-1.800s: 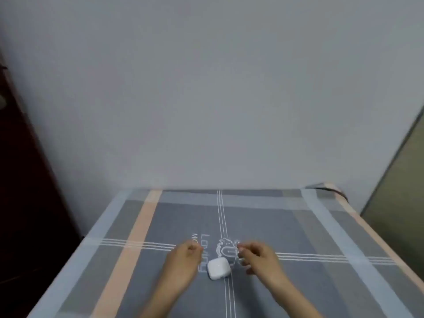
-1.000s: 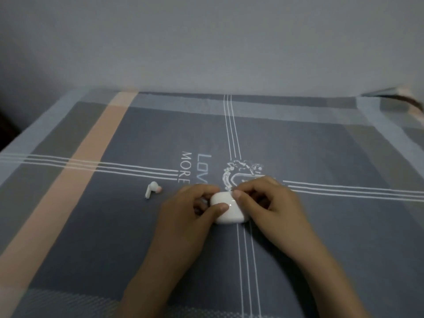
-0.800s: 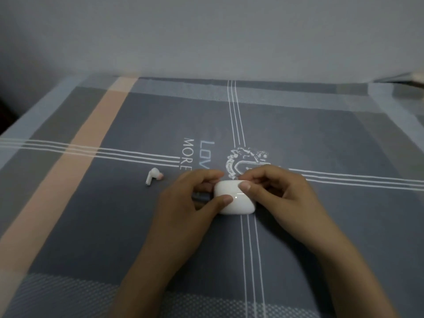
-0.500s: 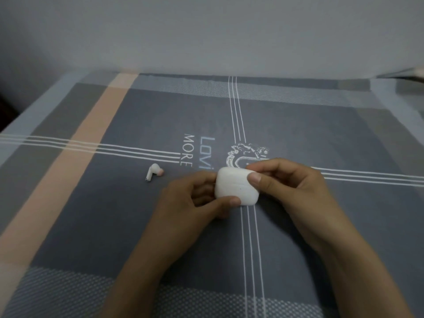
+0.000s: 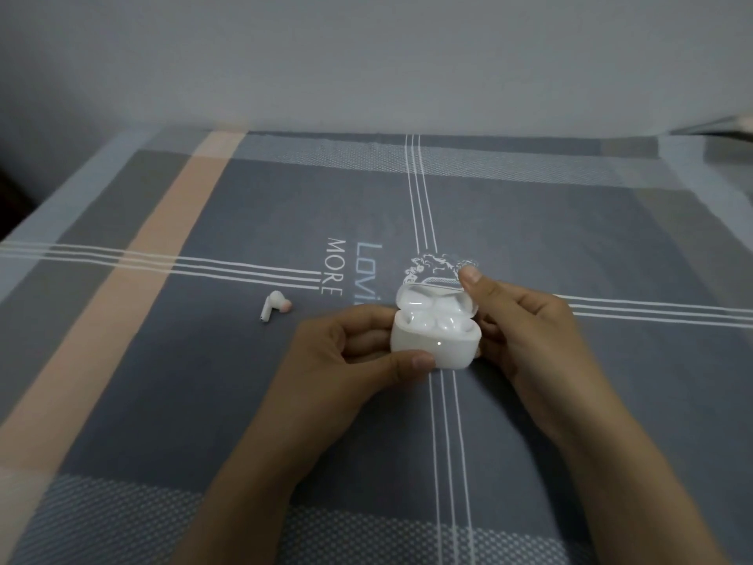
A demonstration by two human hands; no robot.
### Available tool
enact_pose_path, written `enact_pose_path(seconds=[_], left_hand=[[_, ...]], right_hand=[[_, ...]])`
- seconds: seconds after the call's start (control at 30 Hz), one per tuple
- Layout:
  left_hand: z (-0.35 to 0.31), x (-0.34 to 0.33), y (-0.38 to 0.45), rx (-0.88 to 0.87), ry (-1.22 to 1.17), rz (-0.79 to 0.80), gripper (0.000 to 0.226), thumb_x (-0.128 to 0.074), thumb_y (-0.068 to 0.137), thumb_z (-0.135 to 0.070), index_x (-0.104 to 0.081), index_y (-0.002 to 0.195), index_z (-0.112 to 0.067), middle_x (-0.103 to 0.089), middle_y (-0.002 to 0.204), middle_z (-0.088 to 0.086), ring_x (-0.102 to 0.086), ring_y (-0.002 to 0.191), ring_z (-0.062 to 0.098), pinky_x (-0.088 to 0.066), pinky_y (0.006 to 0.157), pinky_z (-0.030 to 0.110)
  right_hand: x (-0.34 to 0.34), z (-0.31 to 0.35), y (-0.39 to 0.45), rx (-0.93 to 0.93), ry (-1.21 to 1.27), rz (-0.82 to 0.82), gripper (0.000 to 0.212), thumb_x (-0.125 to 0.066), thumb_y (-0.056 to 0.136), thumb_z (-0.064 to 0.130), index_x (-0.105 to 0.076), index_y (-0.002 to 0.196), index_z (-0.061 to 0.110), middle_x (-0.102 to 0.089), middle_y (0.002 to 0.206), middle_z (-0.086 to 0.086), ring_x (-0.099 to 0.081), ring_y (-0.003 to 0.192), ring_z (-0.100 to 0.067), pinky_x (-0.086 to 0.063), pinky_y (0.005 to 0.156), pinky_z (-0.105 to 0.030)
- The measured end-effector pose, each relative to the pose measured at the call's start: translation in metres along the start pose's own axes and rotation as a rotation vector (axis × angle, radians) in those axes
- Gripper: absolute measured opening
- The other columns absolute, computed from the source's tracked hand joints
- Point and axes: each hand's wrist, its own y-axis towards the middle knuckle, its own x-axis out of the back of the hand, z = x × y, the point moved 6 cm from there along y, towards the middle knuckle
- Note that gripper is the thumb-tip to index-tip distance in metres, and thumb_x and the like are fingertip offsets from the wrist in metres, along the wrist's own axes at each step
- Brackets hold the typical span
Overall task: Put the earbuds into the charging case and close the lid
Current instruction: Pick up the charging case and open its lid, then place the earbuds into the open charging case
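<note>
A white charging case [image 5: 438, 344] is held just above the bed between both hands, its lid [image 5: 434, 298] flipped back and open. My left hand [image 5: 346, 352] grips the case body from the left, thumb on its front. My right hand [image 5: 525, 332] holds the right side, with the thumb resting on the raised lid. White rounded shapes show inside the case; whether an earbud sits there I cannot tell. One white earbud [image 5: 274, 305] with a pinkish tip lies loose on the sheet, left of my left hand.
The bed sheet [image 5: 203, 401] is grey with white lines, a peach stripe and printed lettering. A pale wall [image 5: 366, 55] rises right behind the bed's far edge. A dark gap runs along the bed's left side.
The case was lifted off the sheet and tipped upright by both hands. Its lid, shut half a second ago, now stands open under my right thumb. The loose earbud has not moved.
</note>
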Motion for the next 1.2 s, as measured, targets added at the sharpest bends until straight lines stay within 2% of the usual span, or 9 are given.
enact_pose_path(seconds=[0.17, 0.33, 0.43, 0.57, 0.7, 0.83, 0.97, 1.1, 1.2], left_hand=[[-0.009, 0.023, -0.001, -0.077, -0.12, -0.104, 0.034, -0.075, 0.055, -0.018, -0.077, 0.088, -0.019, -0.08, 0.087, 0.001, -0.075, 0.085, 0.015, -0.058, 0.067, 0.019], [-0.024, 0.084, -0.012, -0.172, -0.105, -0.415, 0.035, -0.074, 0.06, -0.017, -0.075, 0.095, -0.017, -0.08, 0.089, 0.003, -0.075, 0.087, 0.016, -0.058, 0.07, 0.017], [-0.024, 0.095, -0.015, -0.15, -0.045, -0.456, 0.038, -0.073, 0.062, -0.012, -0.072, 0.1, -0.014, -0.079, 0.092, 0.004, -0.074, 0.089, 0.019, -0.058, 0.073, 0.018], [-0.023, 0.095, -0.013, -0.125, 0.033, -0.428, 0.034, -0.074, 0.065, -0.007, -0.073, 0.098, -0.015, -0.079, 0.092, -0.001, -0.074, 0.089, 0.012, -0.057, 0.075, 0.016], [-0.022, 0.098, -0.014, -0.127, 0.042, -0.436, 0.035, -0.073, 0.069, -0.001, -0.072, 0.103, -0.011, -0.079, 0.095, 0.001, -0.074, 0.089, 0.013, -0.058, 0.074, 0.017], [-0.02, 0.094, -0.011, -0.122, 0.037, -0.4, 0.032, -0.073, 0.071, 0.0, -0.072, 0.1, -0.012, -0.079, 0.093, 0.002, -0.074, 0.09, 0.013, -0.058, 0.077, 0.018], [-0.018, 0.078, -0.007, -0.111, 0.071, -0.313, 0.031, -0.074, 0.068, 0.0, -0.073, 0.098, -0.011, -0.08, 0.09, -0.002, -0.074, 0.087, 0.009, -0.055, 0.071, 0.012], [-0.008, 0.054, -0.001, -0.051, 0.098, -0.227, 0.031, -0.076, 0.067, 0.002, -0.073, 0.096, -0.01, -0.08, 0.09, -0.001, -0.074, 0.086, 0.01, -0.054, 0.069, 0.011], [-0.002, 0.042, 0.001, -0.018, 0.109, -0.183, 0.028, -0.076, 0.068, 0.001, -0.073, 0.093, -0.011, -0.08, 0.089, -0.001, -0.074, 0.086, 0.011, -0.055, 0.072, 0.013]], right_hand=[[-0.002, -0.005, 0.004, 0.053, 0.033, -0.068, 0.034, -0.061, 0.083, 0.034, -0.073, 0.073, 0.004, -0.067, 0.06, -0.01, -0.057, 0.053, -0.017, -0.048, 0.05, -0.025], [-0.032, -0.006, -0.005, 0.35, -0.492, -0.083, 0.012, -0.062, 0.086, 0.026, -0.072, 0.081, 0.022, -0.07, 0.071, 0.007, -0.061, 0.065, -0.004, -0.049, 0.067, -0.02], [-0.064, -0.01, -0.018, 0.53, -0.736, -0.013, 0.019, -0.059, 0.085, 0.027, -0.07, 0.099, 0.02, -0.067, 0.089, 0.003, -0.058, 0.078, -0.004, -0.042, 0.073, -0.009], [-0.091, -0.019, -0.027, 0.66, -0.893, 0.127, 0.031, -0.052, 0.088, 0.025, -0.061, 0.117, 0.019, -0.064, 0.113, 0.002, -0.055, 0.1, -0.018, -0.044, 0.083, -0.026], [-0.109, -0.028, -0.032, 0.828, -1.083, 0.232, 0.037, -0.061, 0.082, 0.009, -0.062, 0.117, 0.019, -0.067, 0.12, 0.002, -0.059, 0.095, -0.028, -0.051, 0.074, -0.045], [-0.097, -0.018, -0.029, 0.788, -0.903, 0.211, 0.015, -0.059, 0.085, 0.013, -0.07, 0.096, 0.016, -0.069, 0.094, -0.003, -0.061, 0.085, -0.024, -0.051, 0.072, -0.041], [-0.058, 0.003, -0.022, 0.638, -0.632, 0.034, 0.016, -0.073, 0.079, 0.014, -0.073, 0.092, 0.023, -0.067, 0.088, 0.005, -0.062, 0.079, -0.006, -0.047, 0.073, -0.013], [-0.021, 0.01, -0.012, 0.433, -0.165, -0.1, 0.02, -0.078, 0.069, 0.006, -0.074, 0.083, 0.02, -0.075, 0.084, -0.004, -0.068, 0.075, -0.013, -0.054, 0.073, -0.022], [-0.008, 0.015, -0.011, 0.399, -0.055, -0.165, 0.022, -0.077, 0.068, 0.003, -0.073, 0.082, 0.019, -0.076, 0.079, 0.003, -0.066, 0.07, -0.009, -0.054, 0.069, -0.019]])
